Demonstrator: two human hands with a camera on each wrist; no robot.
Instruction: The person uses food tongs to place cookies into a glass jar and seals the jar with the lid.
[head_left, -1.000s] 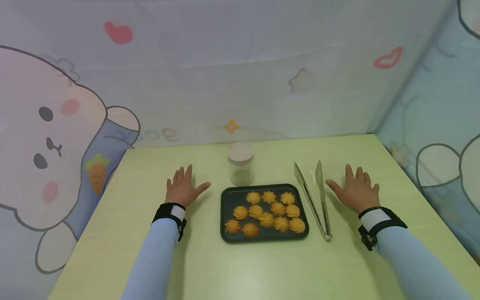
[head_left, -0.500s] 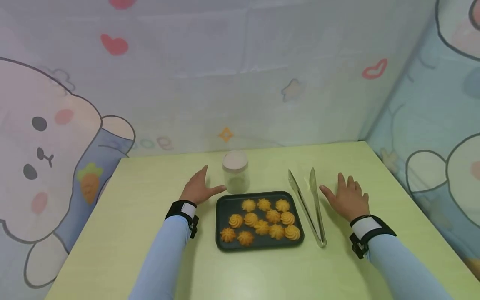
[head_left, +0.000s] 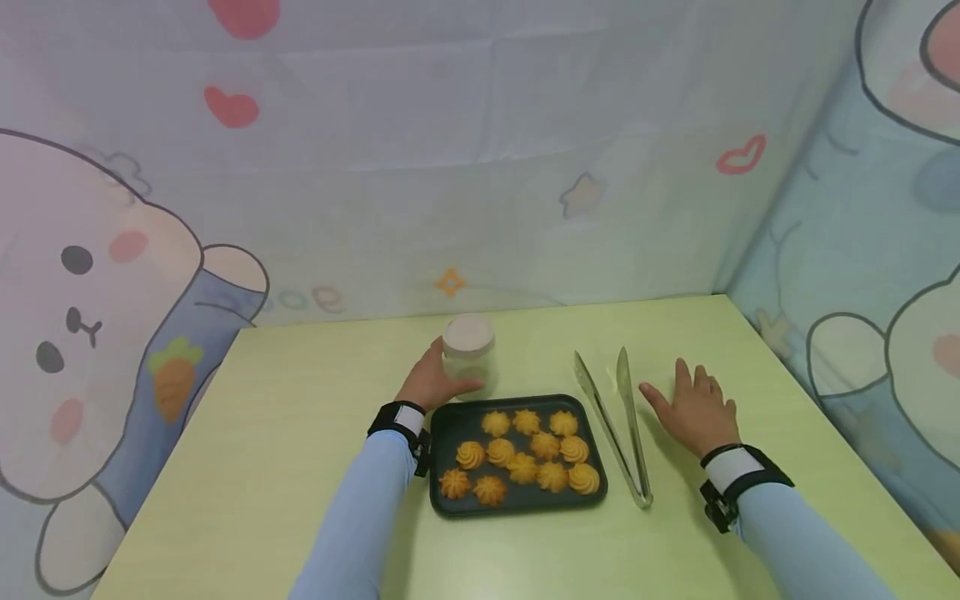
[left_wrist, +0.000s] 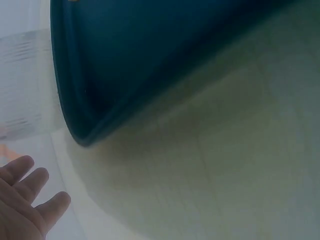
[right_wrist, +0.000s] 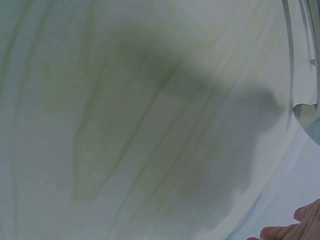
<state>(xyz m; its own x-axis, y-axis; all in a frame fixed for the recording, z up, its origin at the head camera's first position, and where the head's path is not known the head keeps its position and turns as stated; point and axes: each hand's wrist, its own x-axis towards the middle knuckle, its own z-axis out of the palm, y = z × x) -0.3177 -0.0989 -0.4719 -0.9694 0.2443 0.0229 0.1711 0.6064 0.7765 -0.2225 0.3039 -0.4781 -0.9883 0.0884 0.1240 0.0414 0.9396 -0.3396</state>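
While spanning the left side of the clear jar [head_left: 476, 365] with the left hand [head_left: 429, 385], have the thumb across its near face and the fingers up along its left side, partly hidden. Cannot tell whether actually touching the jar; in the left wrist view, see the fingers [left_wrist: 35, 185] loosely extended and parted, with the jar to the left and a tray corner filling the top. Find the jar upright toward the far side of the table [head_left: 300, 467], capped with a pale lid [head_left: 468, 333], just beyond the far left part of the dark tray [head_left: 452, 427]. On the tray, count twelve golden piped cookies [head_left: 522, 468], with bare surface at the far left corner. Just right of the tray, find metal tongs [head_left: 626, 387] lying spread in a narrow V, joined end near, tips far. With the right hand [head_left: 692, 412], hover right of the tongs, fingers relaxed and apart, thumb toward the tongs, gripping nothing. In the right wrist view, make out a tong tip at the right edge, and a broad shadow [right_wrist: 215, 150] on the table. Wear black-and-white wristbands [head_left: 738, 471] and light blue sleeves [head_left: 345, 525]. Beyond the table, see a creased printed backdrop [head_left: 375, 108] with hearts [head_left: 232, 108] and, at left, a large cartoon animal [head_left: 97, 333].
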